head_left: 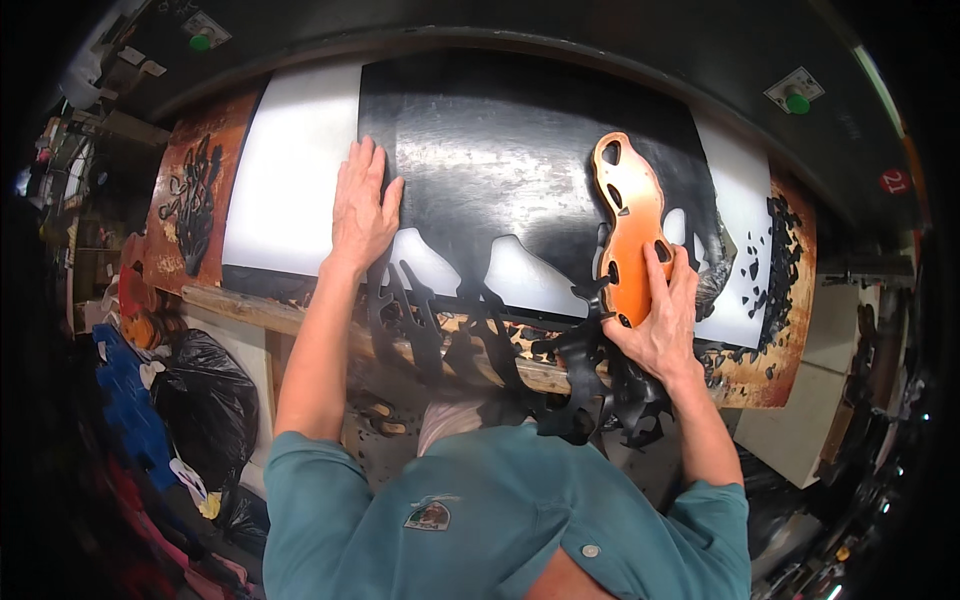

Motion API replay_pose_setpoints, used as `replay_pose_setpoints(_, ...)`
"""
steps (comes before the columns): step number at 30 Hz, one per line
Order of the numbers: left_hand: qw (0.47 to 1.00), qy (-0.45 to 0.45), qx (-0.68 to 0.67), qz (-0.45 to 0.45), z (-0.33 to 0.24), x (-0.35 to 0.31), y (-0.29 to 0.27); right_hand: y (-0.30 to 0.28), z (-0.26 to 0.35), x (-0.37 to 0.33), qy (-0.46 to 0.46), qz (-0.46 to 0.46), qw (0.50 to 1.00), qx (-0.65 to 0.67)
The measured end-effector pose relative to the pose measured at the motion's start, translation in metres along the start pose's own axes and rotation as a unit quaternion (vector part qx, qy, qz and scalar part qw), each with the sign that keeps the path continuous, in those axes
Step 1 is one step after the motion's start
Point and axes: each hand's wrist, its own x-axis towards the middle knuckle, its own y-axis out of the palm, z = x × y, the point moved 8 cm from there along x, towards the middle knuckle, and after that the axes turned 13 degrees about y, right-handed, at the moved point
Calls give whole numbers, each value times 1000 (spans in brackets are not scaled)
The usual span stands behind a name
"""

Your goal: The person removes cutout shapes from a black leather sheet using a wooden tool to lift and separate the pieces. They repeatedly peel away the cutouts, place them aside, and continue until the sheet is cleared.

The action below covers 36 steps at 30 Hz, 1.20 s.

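Note:
A black sheet (480,150) lies across a white board (285,170). Cut-outs along its near side show the white beneath, and torn-looking black strips (425,330) hang from it over the wooden front edge. My left hand (365,205) rests flat on the sheet's left edge, fingers stretched out and holding nothing. On the right part of the sheet stands an orange, sole-shaped cutting die (635,220) with several holes. My right hand (660,325) grips the die's near end, thumb on its left side and fingers over its right.
A dark machine beam (500,25) spans the far side, with a green button (200,42) at left and another (797,103) at right. Black scraps (195,215) lie on the brown left board; small black bits (785,260) cover the right. A black plastic bag (205,390) sits lower left.

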Motion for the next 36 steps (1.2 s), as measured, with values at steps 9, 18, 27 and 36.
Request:
replay_pose_setpoints(9,996,40,-1,-79,2,-3,-5,-66,-6,43,170,219,909,311)
replay_pose_setpoints(18,995,20,-33,-87,-13,-15,-12,-23,108,35,66,188,944,263)
replay_pose_setpoints(27,995,-3,-77,-56,-22,-20,-8,36,180,102,7,172,982,75)
replay_pose_setpoints(36,994,-4,-90,-65,-20,-22,-4,90,172,88,-136,162,976,48)
